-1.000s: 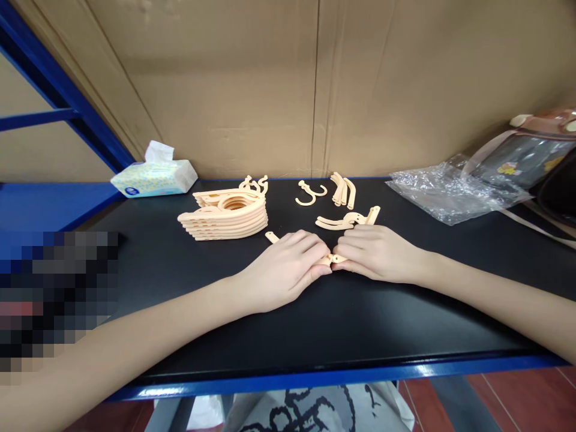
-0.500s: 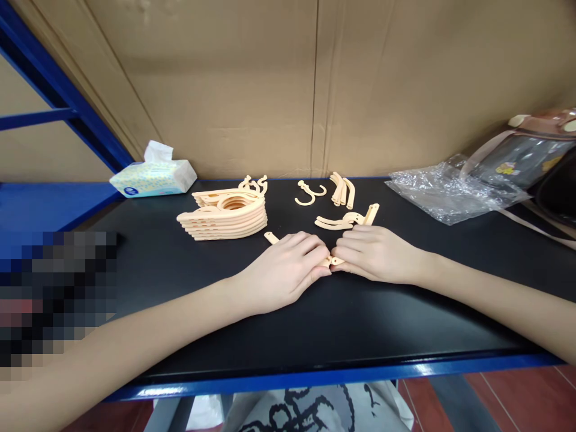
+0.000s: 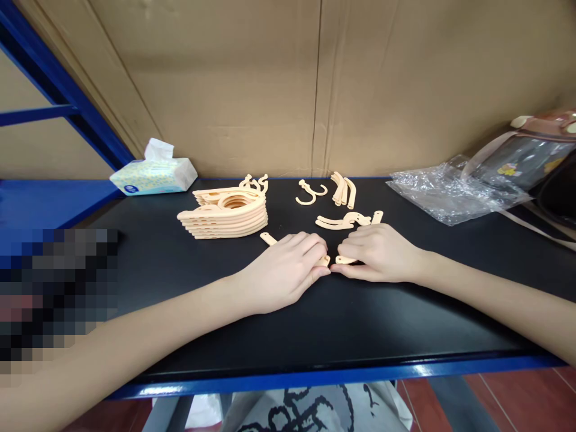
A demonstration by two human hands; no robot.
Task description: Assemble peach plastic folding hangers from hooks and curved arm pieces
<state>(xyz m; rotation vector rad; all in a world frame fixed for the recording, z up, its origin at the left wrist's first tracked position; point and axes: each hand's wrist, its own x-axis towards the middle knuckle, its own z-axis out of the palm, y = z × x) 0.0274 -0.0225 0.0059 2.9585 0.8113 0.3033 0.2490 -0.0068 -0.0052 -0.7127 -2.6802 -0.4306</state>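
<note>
My left hand is closed around a cream plastic hanger arm; one end sticks out at the upper left, the other at the fingertips. Just to its right, my right hand grips a second hanger arm, whose rounded end points at the left hand. A small gap separates the two ends. Behind my right hand lie curved hanger pieces. Farther back are loose hooks and a group of curved bars. My palms hide most of both held pieces.
A stack of cream hangers sits left of centre on the black table. At the back left is a tissue pack. Crumpled clear plastic and a strapped bottle lie at the right. Cardboard stands behind.
The two held ends, together earlier, are now slightly apart. The piece in my right hand has turned, its far end dropping lower and to the right. My left hand has hardly moved.
</note>
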